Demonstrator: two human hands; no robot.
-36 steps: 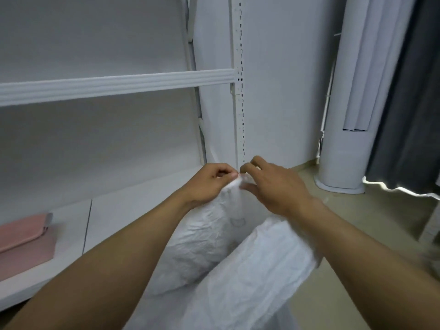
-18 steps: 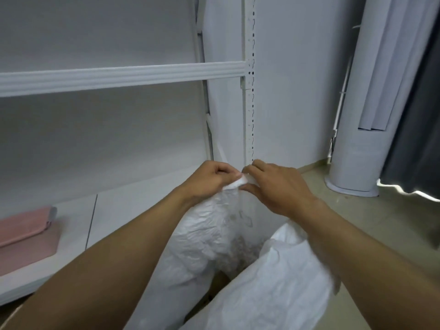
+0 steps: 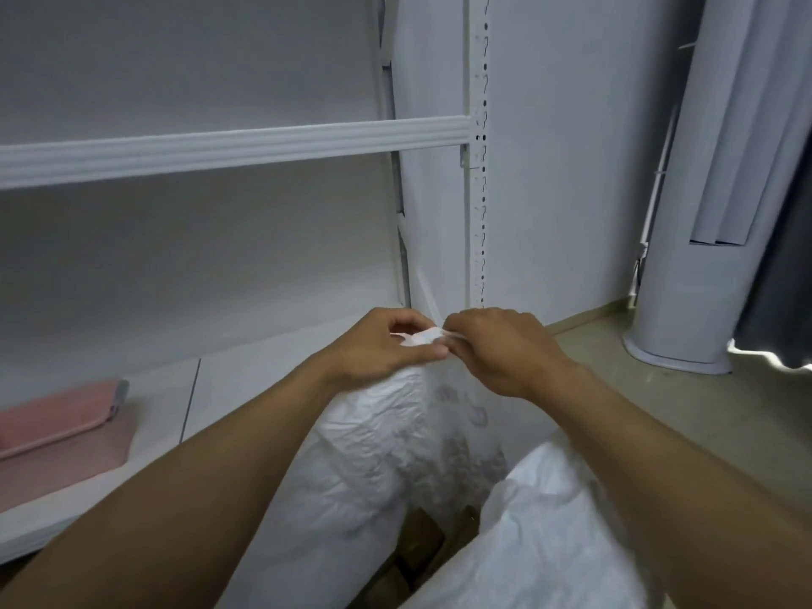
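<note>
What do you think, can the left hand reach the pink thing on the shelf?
Probably yes, once it lets go: the left hand is busy pinching the white bag, but nothing lies between it and the pink case on the shelf.

Sack point(image 3: 373, 468) right of shelf point(image 3: 246, 389)

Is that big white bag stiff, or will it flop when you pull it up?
Probably floppy: the white bag is crinkled all over and sags below where the left hand and right hand pinch its edge. It looks thin, so the bag itself is likely light.
</note>
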